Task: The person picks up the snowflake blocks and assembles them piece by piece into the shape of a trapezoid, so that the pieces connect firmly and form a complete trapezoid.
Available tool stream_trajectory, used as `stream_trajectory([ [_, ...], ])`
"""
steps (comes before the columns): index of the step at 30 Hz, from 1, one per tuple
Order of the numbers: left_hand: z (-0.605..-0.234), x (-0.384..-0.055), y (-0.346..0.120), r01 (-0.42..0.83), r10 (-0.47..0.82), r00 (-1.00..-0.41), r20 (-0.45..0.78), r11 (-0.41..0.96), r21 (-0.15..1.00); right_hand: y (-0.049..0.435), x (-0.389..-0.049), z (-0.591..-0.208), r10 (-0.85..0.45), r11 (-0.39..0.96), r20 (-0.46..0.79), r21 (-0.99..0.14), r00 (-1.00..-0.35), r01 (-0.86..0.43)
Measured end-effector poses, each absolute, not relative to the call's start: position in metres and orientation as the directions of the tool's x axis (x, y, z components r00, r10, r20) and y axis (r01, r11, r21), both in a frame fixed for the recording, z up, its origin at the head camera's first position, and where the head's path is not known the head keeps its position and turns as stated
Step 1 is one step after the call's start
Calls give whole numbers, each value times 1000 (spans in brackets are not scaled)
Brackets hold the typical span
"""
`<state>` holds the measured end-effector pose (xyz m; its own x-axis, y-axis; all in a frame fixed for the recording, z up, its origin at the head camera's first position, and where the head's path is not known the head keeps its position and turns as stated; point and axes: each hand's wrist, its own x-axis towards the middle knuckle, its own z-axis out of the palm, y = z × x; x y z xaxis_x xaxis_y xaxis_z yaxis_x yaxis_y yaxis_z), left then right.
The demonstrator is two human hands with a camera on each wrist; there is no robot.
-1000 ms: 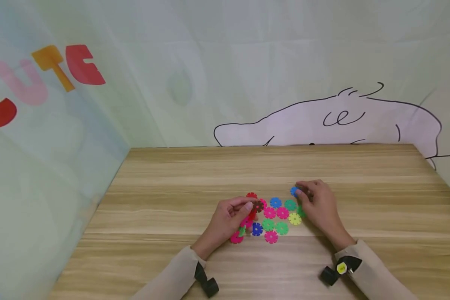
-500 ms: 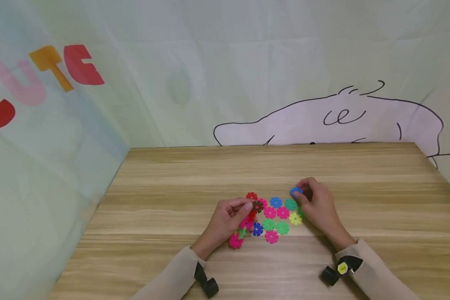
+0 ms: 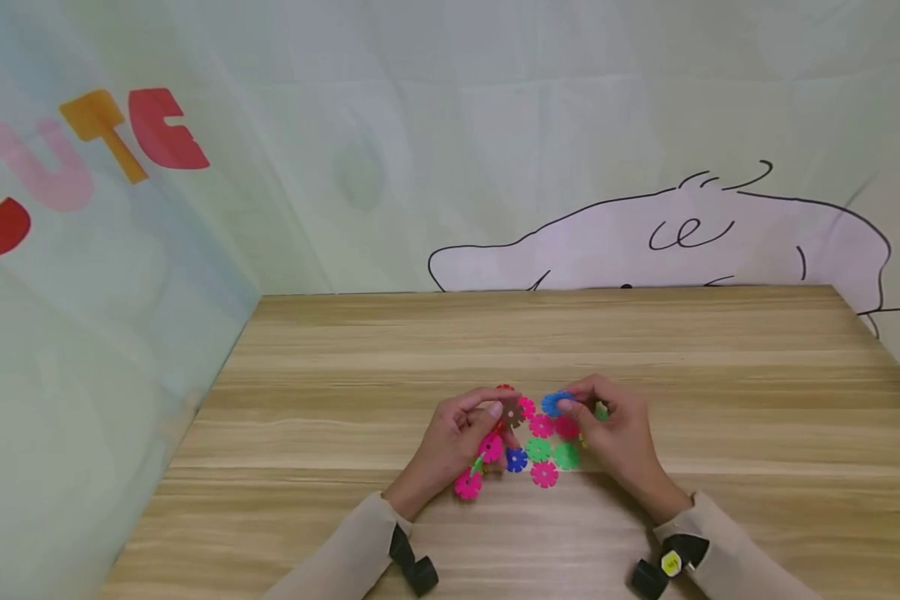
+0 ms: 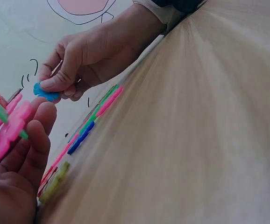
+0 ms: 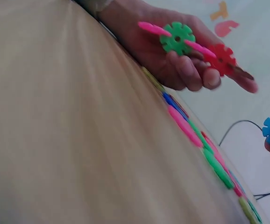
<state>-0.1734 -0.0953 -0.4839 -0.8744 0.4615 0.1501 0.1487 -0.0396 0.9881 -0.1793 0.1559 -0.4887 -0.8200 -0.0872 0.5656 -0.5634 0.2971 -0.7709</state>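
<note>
My left hand [image 3: 457, 437] holds a chain of interlocked notched plastic discs above the table. In the right wrist view the chain shows a pink disc, a green disc [image 5: 177, 39], another pink one, a red disc [image 5: 221, 59] and a brown disc [image 5: 242, 73] at the far end. Between thumb and fingers, my right hand [image 3: 621, 429] pinches a blue disc [image 4: 45, 92]. That disc is a short gap to the right of the brown end, over the loose discs.
Loose flat discs lie on the wooden table [image 3: 330, 358] under and between the hands, among them a pink disc [image 3: 544, 475], a dark blue disc [image 3: 517, 459] and a green disc [image 3: 538, 450]. A printed cloth backdrop [image 3: 390, 183] stands behind the table.
My right hand has moved left and slightly down with the blue disc, closer to the chain. The left hand stays nearly in place; the chain's lower pink end has shifted slightly.
</note>
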Motion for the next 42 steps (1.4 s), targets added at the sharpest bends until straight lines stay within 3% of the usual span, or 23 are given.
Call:
stream_trajectory([
  [8, -487, -174, -95, 174, 466, -870, 165, -23, 984, 140, -169, -492, -161, 168, 553, -801, -817, -575],
  [16, -485, -174, -95, 115, 498, -860, 115, -31, 993, 136, -166, -492, -164, 158, 538, -813, -827, -560],
  [26, -486, -176, -98, 83, 539, -833, 125, -102, 991, 134, -167, -493, -154, 176, 619, -750, -770, -638],
  [42, -486, -173, -93, 48, 497, -860, 120, -155, 987, 117, -170, -496, -127, 168, 672, -710, -729, -684],
])
